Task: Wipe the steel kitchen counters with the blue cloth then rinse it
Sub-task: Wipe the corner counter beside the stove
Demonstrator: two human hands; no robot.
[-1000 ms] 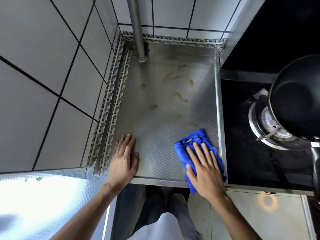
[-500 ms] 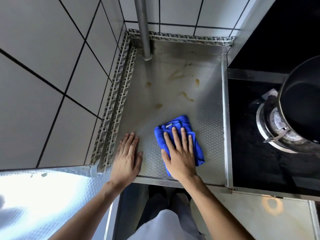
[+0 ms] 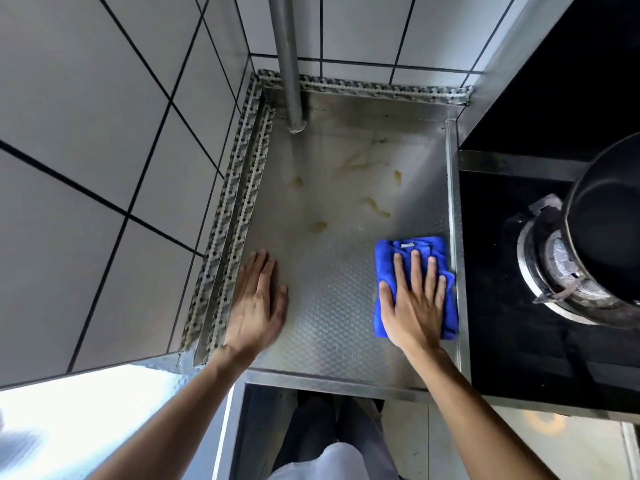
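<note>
Blue cloth (image 3: 408, 258) lies flat under the right hand's (image 3: 414, 306) spread fingers (image 3: 415, 268).

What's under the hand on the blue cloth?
Under the right hand lies the folded blue cloth, pressed flat on the steel counter. Whether the counter beneath the cloth is dirty or clean cannot be seen, because the cloth covers it.
</note>
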